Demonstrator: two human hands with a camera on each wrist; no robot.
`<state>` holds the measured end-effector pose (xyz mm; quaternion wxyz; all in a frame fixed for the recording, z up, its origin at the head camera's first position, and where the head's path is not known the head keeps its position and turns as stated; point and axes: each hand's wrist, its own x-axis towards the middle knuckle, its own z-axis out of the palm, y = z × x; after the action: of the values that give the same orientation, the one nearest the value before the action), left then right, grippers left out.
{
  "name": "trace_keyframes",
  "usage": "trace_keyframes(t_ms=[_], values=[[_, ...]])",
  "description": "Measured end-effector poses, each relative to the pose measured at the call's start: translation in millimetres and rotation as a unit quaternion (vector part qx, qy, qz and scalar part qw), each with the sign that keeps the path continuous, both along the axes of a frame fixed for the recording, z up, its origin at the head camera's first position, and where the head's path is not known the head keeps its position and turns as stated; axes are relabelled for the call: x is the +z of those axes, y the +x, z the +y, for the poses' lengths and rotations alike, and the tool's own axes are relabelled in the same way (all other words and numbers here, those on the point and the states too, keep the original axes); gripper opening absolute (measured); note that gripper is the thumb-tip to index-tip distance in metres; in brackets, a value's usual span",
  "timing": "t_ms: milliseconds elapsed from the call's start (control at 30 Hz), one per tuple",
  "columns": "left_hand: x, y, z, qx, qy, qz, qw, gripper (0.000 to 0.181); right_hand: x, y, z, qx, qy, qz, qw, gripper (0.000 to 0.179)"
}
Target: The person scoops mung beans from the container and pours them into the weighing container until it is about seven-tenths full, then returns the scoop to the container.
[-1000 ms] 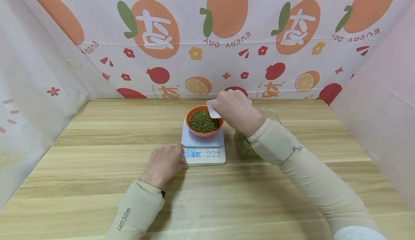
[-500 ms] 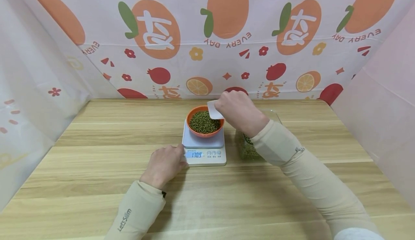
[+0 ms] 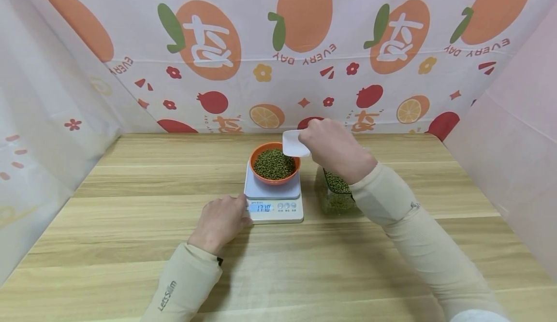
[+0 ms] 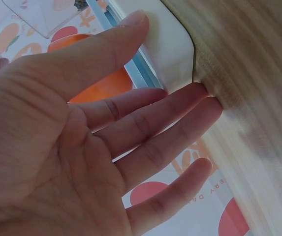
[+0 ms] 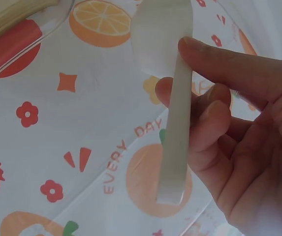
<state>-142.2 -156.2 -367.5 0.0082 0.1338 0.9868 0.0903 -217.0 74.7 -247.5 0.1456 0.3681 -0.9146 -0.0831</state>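
Observation:
An orange bowl (image 3: 272,182) of green mung beans (image 3: 274,164) stands on a white kitchen scale (image 3: 278,211), whose display seems to read 171.0. My left hand (image 3: 221,219) touches the scale's left front corner; in the left wrist view its fingers (image 4: 155,123) are nearly straight, with the thumb on the casing. Above the bowl's right rim, my right hand (image 3: 332,143) holds a white scoop (image 3: 293,144), tilted toward the beans. In the right wrist view, thumb and fingers pinch the scoop's handle (image 5: 177,132). The scoop's inside is hidden in the head view.
To the right of the scale stands a clear container (image 3: 337,203) of mung beans, partly hidden under my right forearm. A fruit-print curtain (image 3: 261,85) hangs along the back edge of the wooden table (image 3: 130,191).
My right hand and the scoop have shifted slightly right and up, uncovering more of the container. The display has gone from about 169.5 through 170.9 to 171.0. My left hand stays put.

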Motion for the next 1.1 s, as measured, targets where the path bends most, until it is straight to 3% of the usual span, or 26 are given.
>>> trace_keyframes(t_ms=[233,467,900,1100], values=[[-0.3,0.3,0.1,0.002,0.005,0.0,1.0,0.035,0.1,-0.4,16.6,-0.003,-0.049,-0.023,0.9985,0.03],[-0.6,-0.1,-0.3,0.003,0.005,-0.004,1.0,0.036,-0.8,3.8,31.3,-0.026,-0.071,-0.044,0.9962,0.018],[0.0,-0.2,-0.3,0.0,0.002,-0.005,1.0,0.035,-6.7,11.0,56.0,-0.033,-0.11,-0.043,0.9925,0.013],[-0.2,-0.3,-0.4,0.0,0.002,-0.005,1.0,0.035,-9.9,13.4,67.9,-0.042,-0.132,-0.067,0.9881,0.011]])
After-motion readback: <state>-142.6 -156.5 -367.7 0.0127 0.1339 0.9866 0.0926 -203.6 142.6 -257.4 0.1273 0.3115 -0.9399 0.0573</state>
